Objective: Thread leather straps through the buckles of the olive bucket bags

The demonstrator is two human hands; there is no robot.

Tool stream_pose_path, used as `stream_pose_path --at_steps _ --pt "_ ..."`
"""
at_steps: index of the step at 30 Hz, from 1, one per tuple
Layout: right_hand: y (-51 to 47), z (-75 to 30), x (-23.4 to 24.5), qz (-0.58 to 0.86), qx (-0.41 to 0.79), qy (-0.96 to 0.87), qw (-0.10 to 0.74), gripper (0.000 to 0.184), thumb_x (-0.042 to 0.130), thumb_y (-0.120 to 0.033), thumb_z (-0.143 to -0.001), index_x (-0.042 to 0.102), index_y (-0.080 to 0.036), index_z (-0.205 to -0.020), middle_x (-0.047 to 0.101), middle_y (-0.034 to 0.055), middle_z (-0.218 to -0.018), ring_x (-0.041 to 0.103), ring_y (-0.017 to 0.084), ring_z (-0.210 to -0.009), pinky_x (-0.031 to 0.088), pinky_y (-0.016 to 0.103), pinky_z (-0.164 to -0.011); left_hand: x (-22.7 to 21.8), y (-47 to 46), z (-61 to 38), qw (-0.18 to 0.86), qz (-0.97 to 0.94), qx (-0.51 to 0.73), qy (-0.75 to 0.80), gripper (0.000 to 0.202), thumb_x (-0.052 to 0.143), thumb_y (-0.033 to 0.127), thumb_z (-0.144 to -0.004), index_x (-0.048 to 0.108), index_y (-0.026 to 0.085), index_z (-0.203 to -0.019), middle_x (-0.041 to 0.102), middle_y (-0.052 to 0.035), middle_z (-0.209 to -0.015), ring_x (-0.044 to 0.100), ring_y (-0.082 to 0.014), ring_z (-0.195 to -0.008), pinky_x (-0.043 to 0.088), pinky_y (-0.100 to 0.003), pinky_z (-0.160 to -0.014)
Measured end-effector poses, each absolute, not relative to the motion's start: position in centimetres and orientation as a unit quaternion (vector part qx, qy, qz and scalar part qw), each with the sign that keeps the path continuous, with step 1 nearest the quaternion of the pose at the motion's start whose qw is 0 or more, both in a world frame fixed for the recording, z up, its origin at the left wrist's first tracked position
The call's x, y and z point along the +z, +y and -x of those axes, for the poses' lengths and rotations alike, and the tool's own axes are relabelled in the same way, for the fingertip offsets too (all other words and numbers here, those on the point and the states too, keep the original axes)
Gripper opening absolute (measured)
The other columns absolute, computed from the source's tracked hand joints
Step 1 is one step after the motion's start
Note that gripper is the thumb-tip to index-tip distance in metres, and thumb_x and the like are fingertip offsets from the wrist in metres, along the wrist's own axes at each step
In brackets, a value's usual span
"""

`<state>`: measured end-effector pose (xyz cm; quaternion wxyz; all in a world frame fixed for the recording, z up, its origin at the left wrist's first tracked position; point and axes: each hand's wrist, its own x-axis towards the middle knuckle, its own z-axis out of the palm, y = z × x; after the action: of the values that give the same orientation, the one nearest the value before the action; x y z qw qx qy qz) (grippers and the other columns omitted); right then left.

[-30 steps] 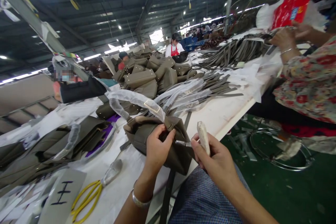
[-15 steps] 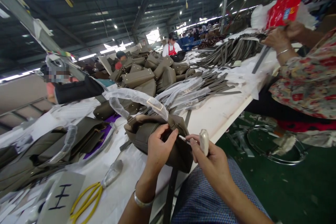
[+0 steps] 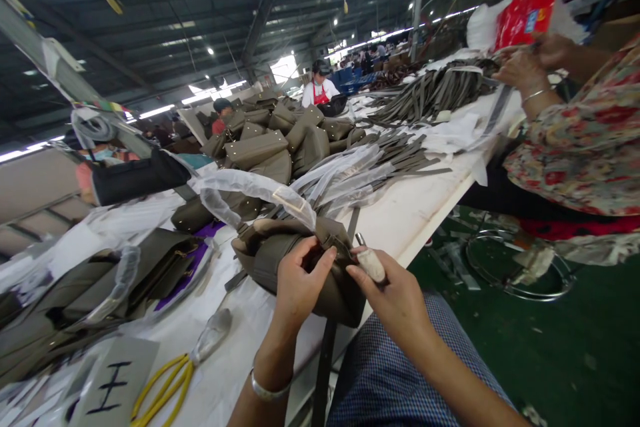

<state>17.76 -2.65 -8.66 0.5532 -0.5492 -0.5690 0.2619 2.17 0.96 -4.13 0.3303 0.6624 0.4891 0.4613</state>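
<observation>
An olive-brown handbag (image 3: 260,260) rests at the table's near edge, its handle (image 3: 255,183) covered in clear plastic wrap. My left hand (image 3: 300,277) grips the bag's upper rim by the right handle base, thumb on top and fingertips partly hidden inside. In my right hand (image 3: 395,293) is a short hand tool (image 3: 371,265) with a pale wrapped handle; its metal end points up and away from me. The fingertips of this hand are close to the bag's right end, and I cannot tell whether they touch it.
Yellow-handled scissors (image 3: 167,380) with wrapped blades lie at lower left beside a grey box marked H (image 3: 113,380). More bags (image 3: 260,147) are piled behind, with loose straps (image 3: 395,153) alongside. A co-worker's hands (image 3: 525,70) hold a strap at right.
The tool has turned in my right hand: its metal shaft pointed at the bag's side before, and now points up and away. My left hand keeps its hold on the bag.
</observation>
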Motion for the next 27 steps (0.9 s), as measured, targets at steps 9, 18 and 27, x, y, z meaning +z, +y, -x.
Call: stream_pose_path --at_steps 9,18,27 --pt "-1.47 -17.76 -8.91 0.540 0.357 -0.520 0.558 0.026 0.063 -0.045 -0.084 0.066 -0.020 -0.079 0.063 -0.0015 -0.067 0.056 0.016 -0.063 0.044 0.025 -0.058 -4.21 0.83 -2.02 0.325 -0.664 0.440 0.509 0.023 0.067 0.033 -0.084 0.071 0.016 -0.099 0.073 -0.0039 -0.094 0.067 -0.0193 -0.087 0.050 -0.026 -0.080" --pt "-1.58 -17.74 -9.19 0.526 0.355 -0.529 0.564 0.022 0.062 -0.041 -0.085 0.064 -0.020 -0.077 0.061 -0.0027 -0.065 0.053 0.014 -0.061 0.040 0.023 -0.056 -4.19 0.73 -2.00 0.316 -0.677 0.415 0.519 0.023 0.068 0.034 -0.084 0.070 0.016 -0.098 0.072 -0.0022 -0.092 0.065 -0.0166 -0.083 0.049 -0.023 -0.077" --pt "-1.66 -17.62 -9.72 0.526 0.335 -0.535 0.570 0.021 0.061 -0.041 -0.086 0.063 -0.021 -0.079 0.066 -0.0008 -0.072 0.058 0.015 -0.066 0.042 0.023 -0.059 -3.98 0.61 -2.15 0.313 -0.695 0.386 0.520 0.018 0.064 0.030 -0.085 0.068 0.015 -0.094 0.069 -0.0009 -0.085 0.061 -0.0148 -0.077 0.046 -0.021 -0.071"
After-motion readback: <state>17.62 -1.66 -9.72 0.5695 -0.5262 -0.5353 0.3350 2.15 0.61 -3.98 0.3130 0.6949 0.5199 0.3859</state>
